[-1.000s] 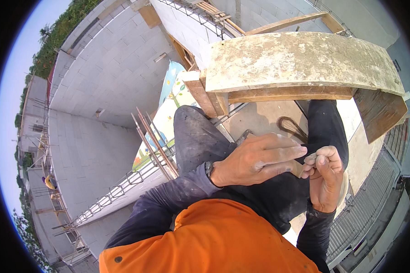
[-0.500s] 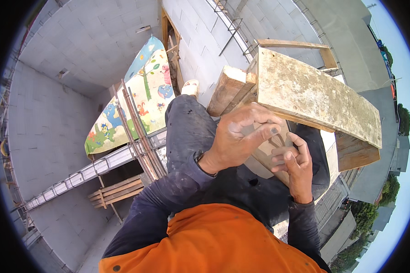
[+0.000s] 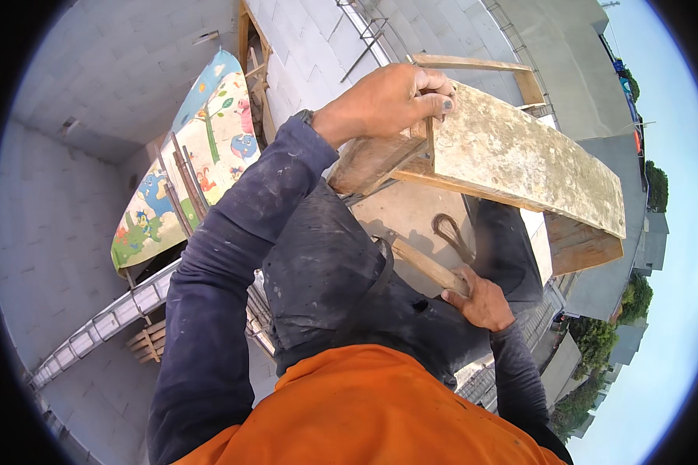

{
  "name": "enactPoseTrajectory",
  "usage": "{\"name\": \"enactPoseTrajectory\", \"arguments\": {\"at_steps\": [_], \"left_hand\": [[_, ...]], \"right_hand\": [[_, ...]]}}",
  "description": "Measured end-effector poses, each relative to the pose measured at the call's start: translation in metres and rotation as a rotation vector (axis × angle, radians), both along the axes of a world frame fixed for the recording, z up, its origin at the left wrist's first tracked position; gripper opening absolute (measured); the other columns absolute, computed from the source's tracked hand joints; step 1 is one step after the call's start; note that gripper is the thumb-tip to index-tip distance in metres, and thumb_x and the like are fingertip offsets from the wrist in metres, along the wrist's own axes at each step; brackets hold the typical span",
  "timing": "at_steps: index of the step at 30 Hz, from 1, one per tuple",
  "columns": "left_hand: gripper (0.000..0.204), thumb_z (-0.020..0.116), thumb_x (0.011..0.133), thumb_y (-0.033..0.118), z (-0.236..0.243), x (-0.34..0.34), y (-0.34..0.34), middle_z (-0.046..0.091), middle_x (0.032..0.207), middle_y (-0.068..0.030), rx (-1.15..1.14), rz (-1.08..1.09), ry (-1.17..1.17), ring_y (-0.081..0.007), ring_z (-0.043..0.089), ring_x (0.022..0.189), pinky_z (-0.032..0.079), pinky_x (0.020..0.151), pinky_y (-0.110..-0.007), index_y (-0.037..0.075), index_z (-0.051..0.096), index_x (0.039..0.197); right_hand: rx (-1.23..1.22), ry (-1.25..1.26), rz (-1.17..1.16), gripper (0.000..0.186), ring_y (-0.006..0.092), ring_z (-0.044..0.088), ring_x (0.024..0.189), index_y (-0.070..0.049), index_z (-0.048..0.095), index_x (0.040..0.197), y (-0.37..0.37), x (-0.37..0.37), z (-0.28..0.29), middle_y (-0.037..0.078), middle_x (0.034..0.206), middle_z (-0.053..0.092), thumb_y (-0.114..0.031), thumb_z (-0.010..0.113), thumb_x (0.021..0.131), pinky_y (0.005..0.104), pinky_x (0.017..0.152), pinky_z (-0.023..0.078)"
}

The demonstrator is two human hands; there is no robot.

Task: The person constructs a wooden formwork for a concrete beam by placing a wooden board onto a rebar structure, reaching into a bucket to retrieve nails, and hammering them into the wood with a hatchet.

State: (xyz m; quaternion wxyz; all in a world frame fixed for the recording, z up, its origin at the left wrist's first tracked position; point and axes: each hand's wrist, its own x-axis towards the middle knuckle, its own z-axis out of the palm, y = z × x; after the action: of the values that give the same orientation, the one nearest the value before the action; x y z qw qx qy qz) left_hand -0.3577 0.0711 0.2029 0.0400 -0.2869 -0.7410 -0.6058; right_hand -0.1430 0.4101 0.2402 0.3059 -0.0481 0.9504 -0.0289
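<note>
My left hand (image 3: 399, 101) is at the top corner of a long, stained wooden board (image 3: 527, 147), thumb and fingertips pinched together against its end. Whatever is between those fingertips is too small to make out. Below it, a thick wooden block (image 3: 372, 159) meets the board's end. My right hand (image 3: 482, 301) is closed around the wooden handle of a hammer (image 3: 426, 265), low over my lap. The hammer's dark head points left, near my thigh, and is hard to see against the dark trousers. A loop of thin brown wire (image 3: 451, 234) lies just beyond the handle.
Grey block walls (image 3: 70, 178) drop away on the left beside a patterned sheet (image 3: 186, 155) and several rusty bars (image 3: 186, 182). A light beam with a steel cage (image 3: 108, 318) runs along the lower left. Another timber frame (image 3: 481, 66) stands behind the board. Trees and rooftops show far right.
My left hand has moved up and left onto the board's corner. My right hand has dropped to my lap and now grips the hammer. The view has shifted slightly.
</note>
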Motion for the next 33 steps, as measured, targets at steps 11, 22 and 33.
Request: {"name": "enactPoseTrajectory", "arguments": {"at_steps": [11, 22, 33], "left_hand": [[0.034, 0.066, 0.109, 0.037, -0.013, -0.006, 0.002, 0.073, 0.111, -0.0081, 0.086, -0.095, 0.015, -0.0199, 0.067, 0.108, 0.050, 0.103, -0.039, 0.004, 0.075, 0.116], [0.031, 0.066, 0.109, 0.033, -0.013, -0.002, -0.004, 0.074, 0.115, -0.0100, 0.080, -0.081, 0.083, -0.0234, 0.067, 0.112, 0.051, 0.103, -0.039, 0.005, 0.076, 0.116], [0.031, 0.068, 0.107, 0.035, -0.018, -0.001, 0.006, 0.072, 0.124, -0.0121, -0.032, 0.089, 0.242, -0.0307, 0.066, 0.121, 0.050, 0.107, -0.043, 0.009, 0.079, 0.118]], "right_hand": [[-0.037, 0.293, 0.000, 0.048, 0.0486, 0.071, 0.096, -0.006, 0.059, 0.130, 0.004, 0.003, 0.010, 0.027, 0.103, 0.074, -0.038, 0.074, 0.099, 0.0524, 0.085, 0.055], [-0.598, 0.003, -0.399, 0.054, 0.0120, 0.059, 0.082, 0.000, 0.065, 0.123, 0.012, 0.042, 0.069, 0.004, 0.096, 0.064, -0.039, 0.083, 0.091, 0.0293, 0.079, 0.049], [-0.730, 0.406, -0.427, 0.084, 0.0095, 0.057, 0.058, -0.001, 0.030, 0.167, -0.087, 0.001, 0.122, 0.013, 0.093, 0.065, -0.047, 0.062, 0.105, 0.0233, 0.051, 0.049]]}}
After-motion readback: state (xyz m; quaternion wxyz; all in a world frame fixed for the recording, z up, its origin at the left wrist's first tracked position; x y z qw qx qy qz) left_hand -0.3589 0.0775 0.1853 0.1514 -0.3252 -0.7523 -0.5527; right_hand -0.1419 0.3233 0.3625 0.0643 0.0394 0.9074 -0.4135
